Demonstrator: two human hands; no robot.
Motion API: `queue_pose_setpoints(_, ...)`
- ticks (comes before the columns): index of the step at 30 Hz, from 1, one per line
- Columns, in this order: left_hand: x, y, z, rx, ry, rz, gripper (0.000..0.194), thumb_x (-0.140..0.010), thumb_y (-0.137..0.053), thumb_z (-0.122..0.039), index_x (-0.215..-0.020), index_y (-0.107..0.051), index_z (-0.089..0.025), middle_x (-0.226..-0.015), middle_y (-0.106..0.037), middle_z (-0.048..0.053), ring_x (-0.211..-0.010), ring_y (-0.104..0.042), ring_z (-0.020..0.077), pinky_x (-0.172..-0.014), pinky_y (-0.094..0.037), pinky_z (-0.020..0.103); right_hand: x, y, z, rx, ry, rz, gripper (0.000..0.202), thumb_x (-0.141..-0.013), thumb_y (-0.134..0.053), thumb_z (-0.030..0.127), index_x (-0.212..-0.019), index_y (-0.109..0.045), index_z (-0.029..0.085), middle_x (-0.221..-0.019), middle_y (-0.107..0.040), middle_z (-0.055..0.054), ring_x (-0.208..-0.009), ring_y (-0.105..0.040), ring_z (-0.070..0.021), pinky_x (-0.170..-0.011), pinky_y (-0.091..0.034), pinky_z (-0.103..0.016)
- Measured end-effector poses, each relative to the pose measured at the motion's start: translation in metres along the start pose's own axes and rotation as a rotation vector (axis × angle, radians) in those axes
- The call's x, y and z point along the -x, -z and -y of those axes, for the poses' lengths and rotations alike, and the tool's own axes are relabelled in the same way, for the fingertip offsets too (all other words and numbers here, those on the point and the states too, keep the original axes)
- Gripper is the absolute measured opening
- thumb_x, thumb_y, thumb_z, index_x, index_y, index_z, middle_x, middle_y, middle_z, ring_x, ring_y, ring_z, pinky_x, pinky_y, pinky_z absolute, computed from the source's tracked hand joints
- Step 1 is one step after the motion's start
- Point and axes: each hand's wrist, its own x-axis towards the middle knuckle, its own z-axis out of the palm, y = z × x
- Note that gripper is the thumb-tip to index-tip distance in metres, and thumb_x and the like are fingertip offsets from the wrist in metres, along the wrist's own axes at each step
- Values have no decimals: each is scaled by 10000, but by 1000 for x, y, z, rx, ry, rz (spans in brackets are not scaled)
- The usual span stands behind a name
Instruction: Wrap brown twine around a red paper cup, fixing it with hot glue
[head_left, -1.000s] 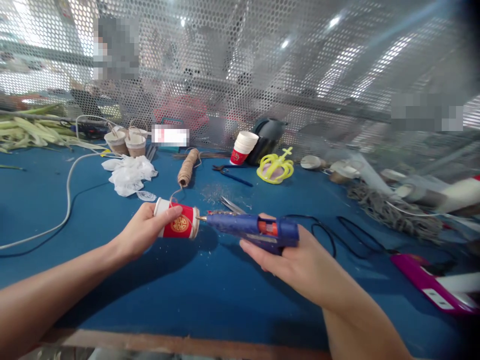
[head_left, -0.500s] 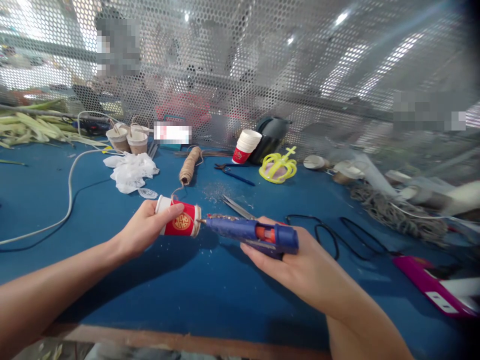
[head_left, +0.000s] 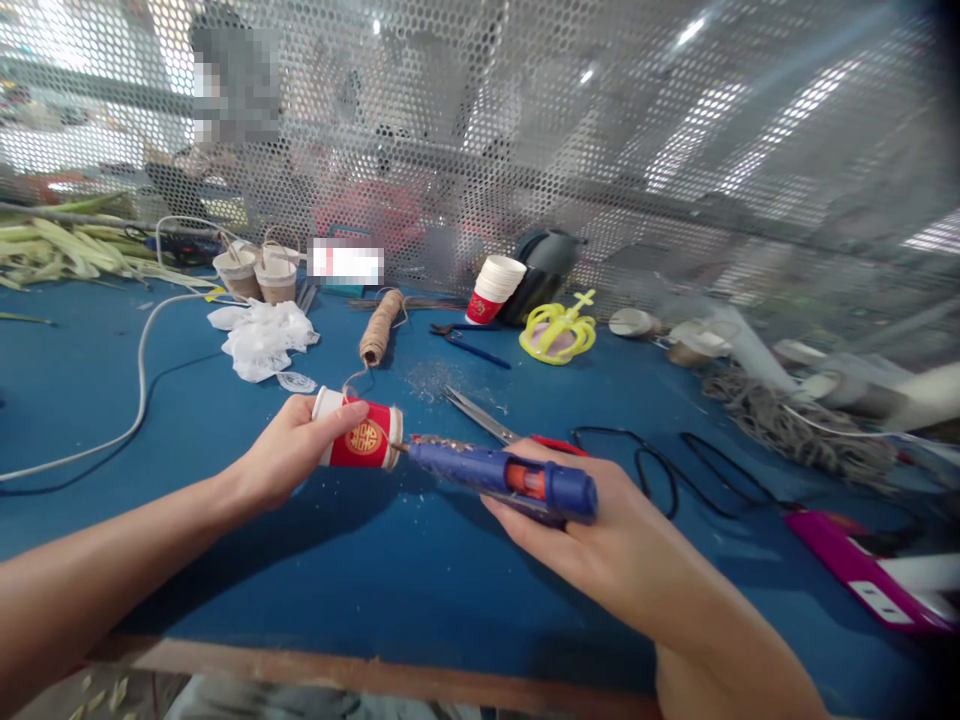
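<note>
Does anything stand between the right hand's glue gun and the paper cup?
Nothing visible does: the glue gun in the right hand has its nozzle at the end of the paper cup in the left hand; the scissors lie beyond the gun, off that line.

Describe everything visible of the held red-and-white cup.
The cup looks like paper: white towards both ends, red band between, round gold emblem. It is on its side in the left grip. A strand from the twine roll reaches it. The blue glue gun's tip is at its right end; contact is unclear.
</note>
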Motion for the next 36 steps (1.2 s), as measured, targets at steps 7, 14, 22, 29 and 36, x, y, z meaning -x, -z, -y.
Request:
queue_pose_setpoints(7, 0, 0, 1, -75, -34, -38, 264, -678, -618, -378, -591, -613, -129, -525, -611, -6, -485, -508, 95, -489, -355, 196, -1, 3, 7, 50, 38, 2, 98, -800, -494, 244, -710, -492, 206, -599, -482, 37, -519, -433, -94, -503, -390, -210)
queue_pose_setpoints(14, 1, 0, 0, -52, -33, -28, 269, -671, -626, -381, -598, -607, -123, -541, -611, 1, -507, -513, 101, -498, -360, 198, 1, 4, 7, 84, 48, -16, 71, -792, -501, 206, -721, -488, 207, -601, -501, 39, -524, -445, -91, -511, -390, -204)
queue_pose_setpoints(22, 1, 2, 2, -138, -90, -28, 292, -705, -586, -407, -621, -601, -128, -532, -581, -9, -509, -494, 98, -497, -360, 198, 2, 3, 7, 67, 44, 23, 67, -793, -494, 210, -726, -489, 208, -616, -497, 41, -527, -431, -87, -512, -396, -200)
queue_pose_setpoints(29, 6, -2, -3, -261, -266, -29, 265, -718, -557, -350, -568, -565, -132, -503, -480, -42, -456, -359, 62, -434, -307, 174, 2, 0, 3, 29, -18, -98, 113, -764, -528, 247, -673, -475, 206, -549, -462, 52, -482, -413, -86, -451, -375, -199)
queue_pose_setpoints(36, 7, -2, 0, -414, -384, -25, 257, -757, -508, -315, -591, -569, -128, -495, -425, -45, -454, -309, 64, -401, -271, 176, 0, 2, 6, 20, -26, -114, 116, -754, -534, 243, -661, -472, 211, -531, -457, 59, -477, -417, -85, -460, -379, -202)
